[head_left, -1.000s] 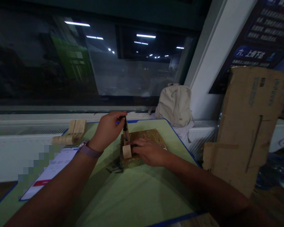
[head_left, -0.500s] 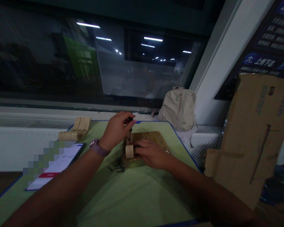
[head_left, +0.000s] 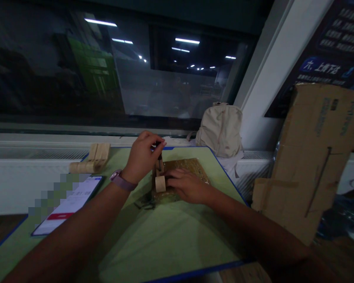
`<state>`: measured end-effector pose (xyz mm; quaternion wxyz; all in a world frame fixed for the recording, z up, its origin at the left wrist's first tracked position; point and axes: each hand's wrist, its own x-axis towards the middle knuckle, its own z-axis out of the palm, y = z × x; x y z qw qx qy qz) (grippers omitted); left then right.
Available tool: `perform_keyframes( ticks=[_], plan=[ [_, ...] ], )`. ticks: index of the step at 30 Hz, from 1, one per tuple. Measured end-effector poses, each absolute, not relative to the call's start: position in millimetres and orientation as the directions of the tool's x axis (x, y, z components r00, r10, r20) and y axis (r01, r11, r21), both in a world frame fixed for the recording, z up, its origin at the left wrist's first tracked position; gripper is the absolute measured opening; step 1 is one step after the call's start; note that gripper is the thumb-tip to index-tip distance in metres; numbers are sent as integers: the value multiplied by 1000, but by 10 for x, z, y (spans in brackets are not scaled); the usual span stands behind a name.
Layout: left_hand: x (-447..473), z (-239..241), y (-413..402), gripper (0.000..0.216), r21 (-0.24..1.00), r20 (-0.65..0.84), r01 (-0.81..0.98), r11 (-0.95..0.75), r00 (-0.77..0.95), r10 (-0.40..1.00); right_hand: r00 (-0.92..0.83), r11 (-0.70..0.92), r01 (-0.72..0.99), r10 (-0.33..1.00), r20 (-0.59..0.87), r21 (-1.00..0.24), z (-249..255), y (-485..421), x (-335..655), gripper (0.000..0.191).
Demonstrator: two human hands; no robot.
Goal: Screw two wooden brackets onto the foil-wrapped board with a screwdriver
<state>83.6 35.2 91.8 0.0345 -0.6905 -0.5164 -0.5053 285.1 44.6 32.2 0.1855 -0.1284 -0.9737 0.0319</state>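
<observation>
My left hand (head_left: 142,156) pinches the top of a thin dark tool (head_left: 159,158) that stands upright on a small wooden piece (head_left: 159,181). The piece has a round pale end facing me and rests on a brown board (head_left: 191,167) lying on the green mat (head_left: 165,236). My right hand (head_left: 186,185) lies on the board, fingers curled against the wooden piece and holding it steady. A purple watch is on my left wrist. A few small dark parts (head_left: 144,203) lie on the mat just left of the board.
A phone (head_left: 67,204) lies on the mat at the left. Pale wooden blocks (head_left: 91,158) sit at the mat's far left corner. A beige backpack (head_left: 221,129) stands by the window. A cardboard box (head_left: 312,157) leans at the right.
The view has shifted slightly. My left hand has lowered and turned a little on the tool; my right hand stays against the wooden piece.
</observation>
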Motion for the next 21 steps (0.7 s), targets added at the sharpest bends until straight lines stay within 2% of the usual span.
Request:
perform_keyframes(
  ticks=[3,9,16,21],
  plan=[
    [791,930,374,11,450,739,778,-439,-48,672,-899,965,234,262,352,-119,322,446,2849,30],
    [752,934,379,15,558,653,723,-407,-81,753,-898,966,234,258,356,-111,315,443,2857,28],
    [775,933,374,7,463,714,753,-468,-4,700,-901,960,227,270,340,-162,326,434,2860,30],
    [808,893,355,15,514,680,733,-446,-32,732,-898,960,222,269,349,-168,316,438,2859,32]
  ],
)
